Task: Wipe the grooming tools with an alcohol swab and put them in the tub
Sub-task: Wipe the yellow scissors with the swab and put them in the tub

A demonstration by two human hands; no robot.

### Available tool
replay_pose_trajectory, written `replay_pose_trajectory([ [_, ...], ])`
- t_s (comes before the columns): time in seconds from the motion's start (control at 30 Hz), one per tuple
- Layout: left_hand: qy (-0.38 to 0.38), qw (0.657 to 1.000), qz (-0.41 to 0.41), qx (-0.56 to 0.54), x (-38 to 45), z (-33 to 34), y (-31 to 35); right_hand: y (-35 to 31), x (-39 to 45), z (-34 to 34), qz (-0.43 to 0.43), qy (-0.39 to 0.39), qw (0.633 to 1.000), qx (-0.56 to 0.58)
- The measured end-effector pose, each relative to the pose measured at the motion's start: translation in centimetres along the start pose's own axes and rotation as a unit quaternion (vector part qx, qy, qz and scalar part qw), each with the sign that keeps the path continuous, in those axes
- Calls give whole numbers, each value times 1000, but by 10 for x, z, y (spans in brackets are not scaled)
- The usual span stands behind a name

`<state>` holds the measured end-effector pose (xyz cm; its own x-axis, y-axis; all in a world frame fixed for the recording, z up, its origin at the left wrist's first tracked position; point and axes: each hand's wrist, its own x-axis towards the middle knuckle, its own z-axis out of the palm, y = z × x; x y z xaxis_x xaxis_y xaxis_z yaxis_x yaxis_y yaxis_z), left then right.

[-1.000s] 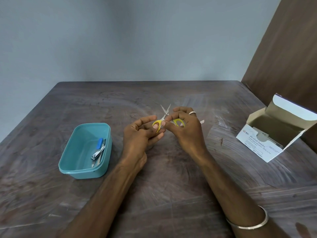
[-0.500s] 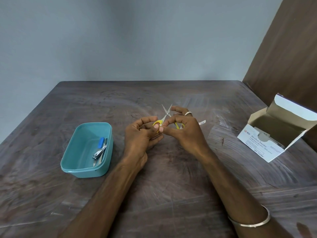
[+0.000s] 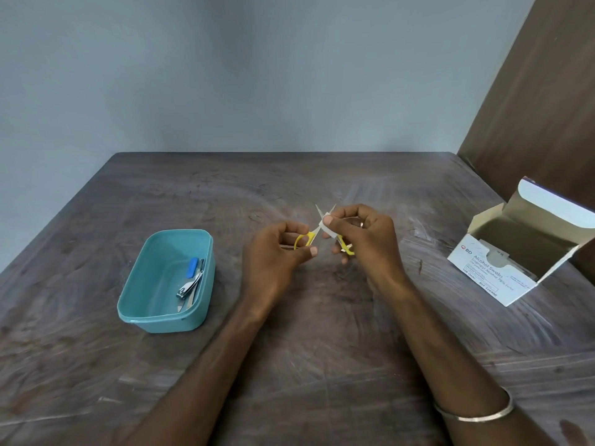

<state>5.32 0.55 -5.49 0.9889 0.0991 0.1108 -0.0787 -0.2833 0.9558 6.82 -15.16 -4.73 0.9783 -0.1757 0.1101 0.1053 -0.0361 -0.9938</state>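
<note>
Yellow-handled scissors (image 3: pixel 317 231) sit spread open above the table (image 3: pixel 322 349); left hand (image 3: pixel 277 252) curls round one loop; right hand (image 3: pixel 363 239) pinches the swab (image 3: pixel 326 227) on a blade; exposed tips could nick a fingertip if the swab slips; tub (image 3: pixel 154 320) waits left.

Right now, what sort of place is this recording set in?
Probably a plain room at home or a small workspace, not a clinic: a bare, worn wooden table pushed against a blank grey wall, a plastic tub, and an open box of alcohol swabs.
</note>
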Motion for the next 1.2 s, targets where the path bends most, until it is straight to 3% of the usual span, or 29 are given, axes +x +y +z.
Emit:
replay_pose_trajectory([
  [0.23, -21, 973, 103, 207, -1, 3, 2, 1, 1, 2, 49, 42, 997, 32],
  [0.43, -48, 956, 124, 263, -2, 3, 0, 3, 4, 0, -20, 105, 994, 7],
  [0.5, -56, 965, 103, 234, 0, 4, -3, 1, 7, -1, -34, 122, 991, 52],
  [0.6, -64, 995, 6, 72, 0, 7, -2, -2, 10, -3, -58, 152, 981, 108],
  [0.67, -75, 993, -75, -60, -3, 7, 3, -2, 12, -5, -64, 172, 977, 107],
  [0.77, -74, 974, -129, -174, -3, 5, 7, 0, 12, -7, -56, 172, 982, 59],
  [0.93, -62, 962, -137, -230, -3, 3, 8, 1, 6, -2, -27, 62, 998, -2],
  [1.2, -72, 963, -98, -240, -6, 4, 8, 9, 5, 1, -81, 41, 989, -117],
])
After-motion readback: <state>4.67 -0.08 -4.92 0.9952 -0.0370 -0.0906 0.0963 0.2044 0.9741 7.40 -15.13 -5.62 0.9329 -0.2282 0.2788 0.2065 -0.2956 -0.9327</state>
